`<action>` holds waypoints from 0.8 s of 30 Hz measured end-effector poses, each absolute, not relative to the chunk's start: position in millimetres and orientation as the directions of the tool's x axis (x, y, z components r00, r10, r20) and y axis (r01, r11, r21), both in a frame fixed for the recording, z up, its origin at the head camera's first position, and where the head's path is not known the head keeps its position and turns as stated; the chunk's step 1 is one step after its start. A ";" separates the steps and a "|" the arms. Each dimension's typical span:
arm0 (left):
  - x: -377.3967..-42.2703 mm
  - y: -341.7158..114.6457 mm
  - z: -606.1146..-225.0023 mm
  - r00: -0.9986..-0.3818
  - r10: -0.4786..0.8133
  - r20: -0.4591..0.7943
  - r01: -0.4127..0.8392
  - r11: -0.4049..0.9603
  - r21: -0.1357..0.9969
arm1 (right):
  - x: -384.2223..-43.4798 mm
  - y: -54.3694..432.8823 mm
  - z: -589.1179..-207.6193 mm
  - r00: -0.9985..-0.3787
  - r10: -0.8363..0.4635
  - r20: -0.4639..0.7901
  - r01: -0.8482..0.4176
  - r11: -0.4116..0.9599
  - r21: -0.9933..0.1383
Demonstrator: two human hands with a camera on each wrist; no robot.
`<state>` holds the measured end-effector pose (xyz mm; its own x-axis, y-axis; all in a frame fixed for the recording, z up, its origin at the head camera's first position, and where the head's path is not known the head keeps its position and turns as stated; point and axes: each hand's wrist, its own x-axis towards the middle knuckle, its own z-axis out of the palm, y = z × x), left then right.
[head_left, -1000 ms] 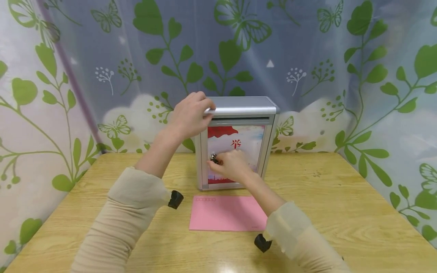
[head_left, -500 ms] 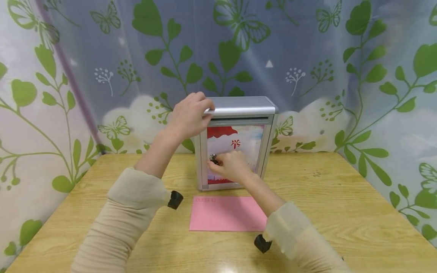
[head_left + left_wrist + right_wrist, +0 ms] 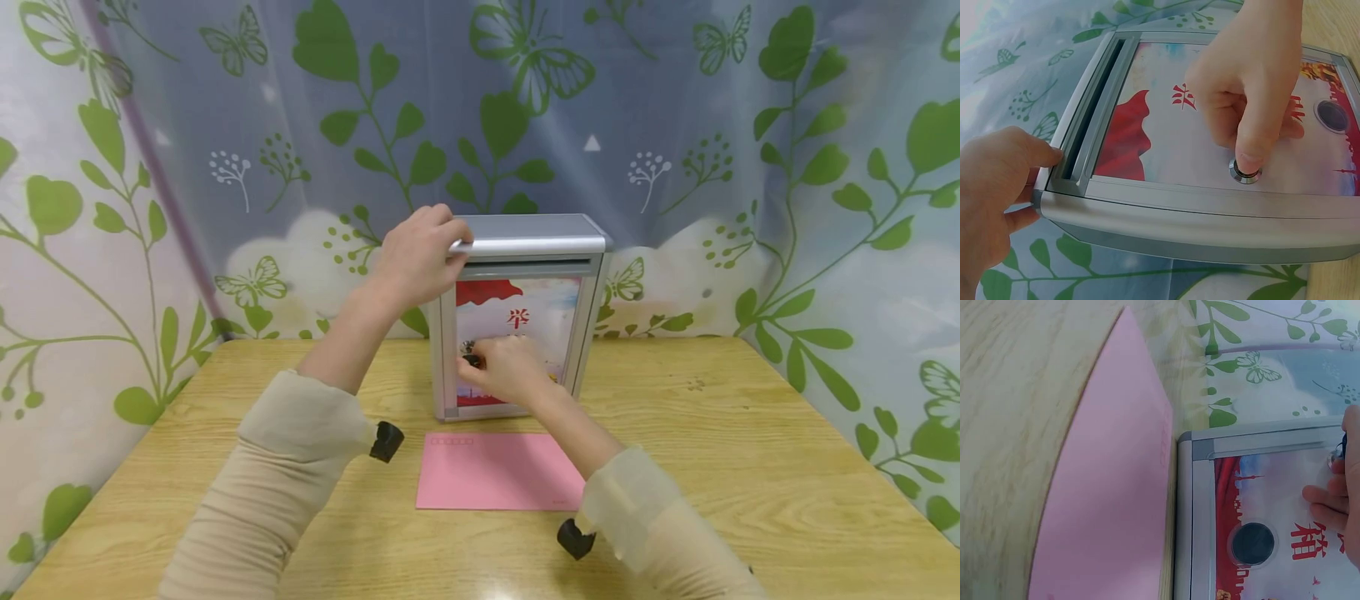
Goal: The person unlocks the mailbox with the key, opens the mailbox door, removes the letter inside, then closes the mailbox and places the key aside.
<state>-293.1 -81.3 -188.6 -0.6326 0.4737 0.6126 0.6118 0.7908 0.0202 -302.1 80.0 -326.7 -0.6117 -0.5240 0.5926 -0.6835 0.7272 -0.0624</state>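
Observation:
A grey metal-framed suggestion box (image 3: 536, 245) stands upright on the table, with a slot near its top and a red-and-white printed front panel. My left hand (image 3: 420, 254) grips its top left corner; in the left wrist view the left thumb (image 3: 1044, 152) presses the front edge beside the slot. At the left of the panel, my right hand (image 3: 510, 367) pinches a small key with a black head (image 3: 472, 360) at the round silver lock (image 3: 1245, 177). The key's blade is hidden. A pink envelope (image 3: 491, 473) lies flat in front of the box, beneath the right forearm.
The wooden table (image 3: 675, 450) extends to both sides of the box. A patterned curtain (image 3: 660, 100) hangs close behind it. A round dark disc (image 3: 1252, 544) sits low on the panel. Black mounts (image 3: 386, 442) protrude from both sleeve cuffs.
The fingers of my right hand have turned slightly at the lock, and the key's black head now lies more sideways. My left hand, the box and the envelope stay where they were.

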 end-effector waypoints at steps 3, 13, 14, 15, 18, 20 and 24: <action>-293.4 -81.3 -188.8 -0.631 0.472 0.615 0.609 0.793 0.017 | -300.5 79.9 -327.3 -0.599 -0.535 0.596 -0.701 0.710 -0.067; -292.1 -80.8 -188.7 -0.627 0.469 0.622 0.615 0.788 0.026 | -300.4 82.0 -328.0 -0.571 -0.547 0.613 -0.733 0.676 -0.080; -292.4 -80.8 -188.8 -0.627 0.468 0.623 0.614 0.789 0.025 | -300.2 82.3 -327.8 -0.567 -0.551 0.612 -0.740 0.667 -0.085; -292.6 -80.9 -188.9 -0.627 0.468 0.623 0.613 0.790 0.024 | -299.8 82.6 -327.5 -0.565 -0.555 0.611 -0.747 0.658 -0.092; -293.5 -81.1 -189.5 -0.624 0.467 0.626 0.613 0.790 0.023 | -298.7 83.7 -326.8 -0.558 -0.569 0.604 -0.764 0.637 -0.106; -293.8 -81.0 -190.0 -0.621 0.468 0.629 0.615 0.788 0.020 | -297.5 84.7 -326.3 -0.548 -0.584 0.599 -0.779 0.618 -0.111; -294.8 -80.0 -192.8 -0.607 0.473 0.639 0.624 0.781 0.014 | -294.2 88.6 -327.3 -0.555 -0.613 0.562 -0.794 0.591 -0.140</action>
<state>-294.8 -80.0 -192.8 -0.6067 0.4731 0.6388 0.6240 0.7813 0.0141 -294.2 88.6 -327.3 -0.5555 -0.6128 0.5621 -0.7941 0.5915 -0.1400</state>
